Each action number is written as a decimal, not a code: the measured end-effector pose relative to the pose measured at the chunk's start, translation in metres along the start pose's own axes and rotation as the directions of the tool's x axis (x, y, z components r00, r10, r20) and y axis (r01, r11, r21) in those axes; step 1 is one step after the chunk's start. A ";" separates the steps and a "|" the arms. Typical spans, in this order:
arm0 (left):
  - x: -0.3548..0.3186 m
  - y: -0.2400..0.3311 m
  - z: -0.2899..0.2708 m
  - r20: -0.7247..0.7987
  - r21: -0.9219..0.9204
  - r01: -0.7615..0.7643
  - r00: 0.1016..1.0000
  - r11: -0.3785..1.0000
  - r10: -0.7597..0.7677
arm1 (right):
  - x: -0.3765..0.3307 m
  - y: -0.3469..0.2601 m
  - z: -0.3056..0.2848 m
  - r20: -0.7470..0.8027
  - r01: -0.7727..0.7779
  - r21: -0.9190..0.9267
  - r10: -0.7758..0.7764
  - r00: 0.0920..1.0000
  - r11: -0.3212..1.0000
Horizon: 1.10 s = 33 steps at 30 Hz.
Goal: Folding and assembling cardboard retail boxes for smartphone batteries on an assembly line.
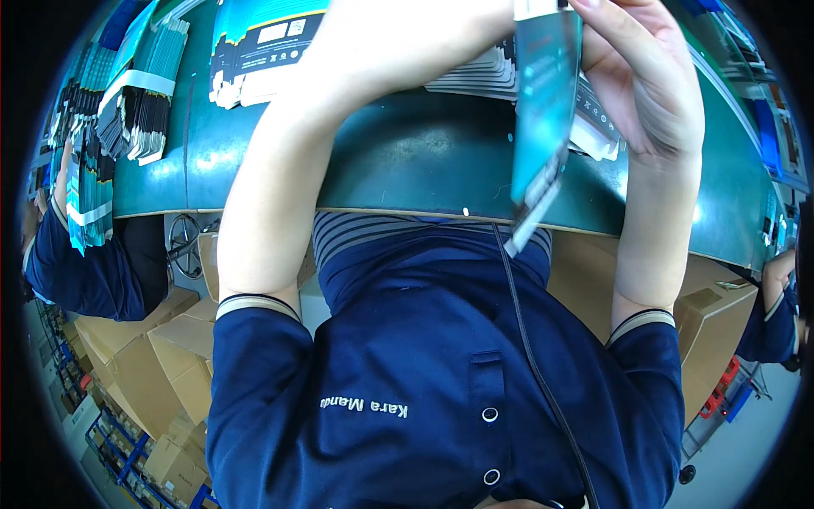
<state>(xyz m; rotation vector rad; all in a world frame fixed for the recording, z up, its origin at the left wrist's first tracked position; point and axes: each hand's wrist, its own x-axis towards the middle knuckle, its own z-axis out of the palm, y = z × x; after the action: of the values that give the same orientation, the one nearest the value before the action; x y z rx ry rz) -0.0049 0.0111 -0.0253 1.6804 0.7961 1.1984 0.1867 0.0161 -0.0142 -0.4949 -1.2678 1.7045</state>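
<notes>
A teal, black and white folding carton [545, 106] hangs tilted above the table's near edge, its lower end smeared by motion. My right hand [640, 81] has its thumb on the carton's upper right edge, with the other fingers curled near the top of the picture. From the left, my left hand [483, 24] reaches to the carton's upper left side. Its fingers are hidden behind the carton or cut off by the upper edge. Behind my hands, flat cartons lie in a stack [479, 75], and another printed stack [263, 51] sits left of my left forearm.
Banded bundles of flat cartons [140, 93] stand at the left of the green table [407, 161]. Brown cardboard boxes [144, 365] stand on the floor below. A dark cable [530, 339] runs down my front. Other people sit at far left [93, 263] and far right [770, 310].
</notes>
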 end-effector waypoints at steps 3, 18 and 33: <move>0.001 0.002 0.005 -0.036 -0.068 0.049 0.998 0.996 -0.051 | 0.001 0.002 0.000 0.033 0.137 -0.095 -0.134 0.990 0.986; -0.001 0.041 0.010 0.318 -0.424 0.300 0.933 0.855 -0.170 | 0.010 0.007 -0.006 -0.120 0.338 0.094 -0.326 0.938 0.937; 0.009 0.020 -0.004 -0.041 -0.811 -0.219 0.946 0.542 0.321 | 0.001 0.001 0.015 -0.281 -0.218 -0.569 0.062 0.958 0.792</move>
<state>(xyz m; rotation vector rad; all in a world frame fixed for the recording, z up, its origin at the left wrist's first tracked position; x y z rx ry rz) -0.0059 0.0118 -0.0027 1.0675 -0.1537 1.3688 0.1741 0.0087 -0.0094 -1.1692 -1.6024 1.2710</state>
